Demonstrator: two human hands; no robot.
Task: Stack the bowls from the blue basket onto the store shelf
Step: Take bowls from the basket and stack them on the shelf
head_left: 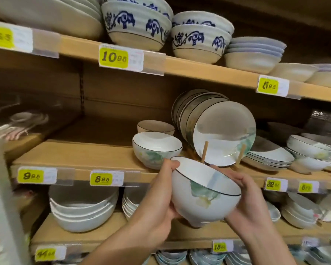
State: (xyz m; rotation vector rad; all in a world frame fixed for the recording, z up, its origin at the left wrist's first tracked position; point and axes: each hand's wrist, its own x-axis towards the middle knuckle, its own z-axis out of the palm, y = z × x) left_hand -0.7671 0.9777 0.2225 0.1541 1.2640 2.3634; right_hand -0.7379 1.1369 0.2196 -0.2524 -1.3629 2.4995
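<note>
The left hand (157, 199) and right hand (250, 203) both grasp a glossy white bowl (203, 192), dark-rimmed with a green wash, tilted before the wooden shelf (75, 159). A yellow tag (102, 178) reads 8.95. A matching bowl (157, 148) stands on the shelf; a higher tag (113, 57) reads 10.98.

A tall shelving unit of pale wooden boards (199, 68) fills the view, with three tiers showing one above another. Behind the boards runs a flat brown back panel (122, 92) with a vertical seam, deep in shadow under the upper tier. Yellow price labels in clear plastic strips (113, 57) line the front edges. A blurred white upright post (6, 188) stands at far left. Light falls from the front, brightening the board edges.
</note>
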